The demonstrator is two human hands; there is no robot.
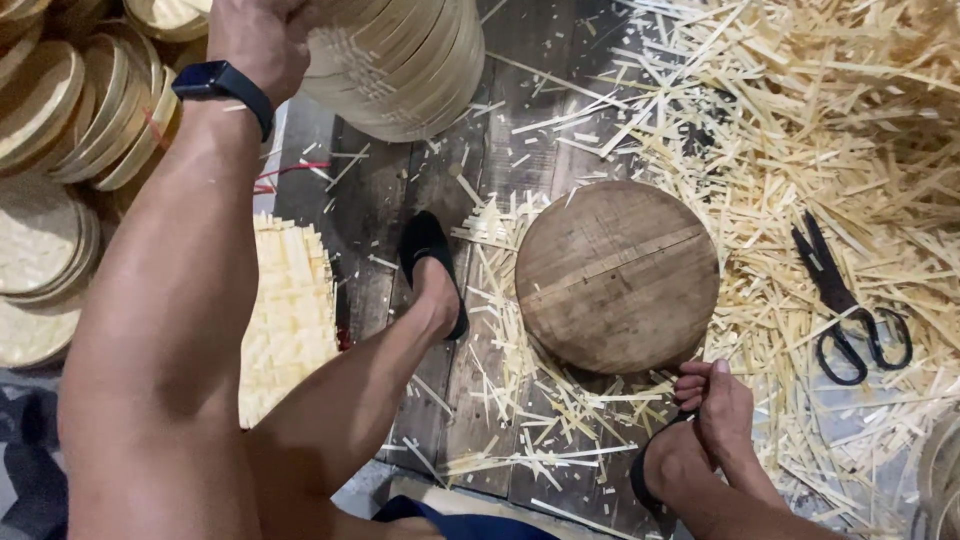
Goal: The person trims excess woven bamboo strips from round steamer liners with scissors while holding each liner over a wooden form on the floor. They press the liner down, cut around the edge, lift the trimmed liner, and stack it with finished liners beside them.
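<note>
My left hand (262, 45) grips the edge of a leaning stack of pale woven bamboo trays (400, 62) at the top of view. My right hand (712, 400) rests loosely curled, holding nothing, beside the round brown wooden block (618, 275). I judge the one-handed hold could let trays slide off. Black-handled scissors (850, 300) lying among the loose bamboo strips (800, 120) invite a cut.

Dark plank floor (520, 120) bears bamboo offcuts (800, 130), round wooden block (617, 275), black scissors (850, 305).
</note>
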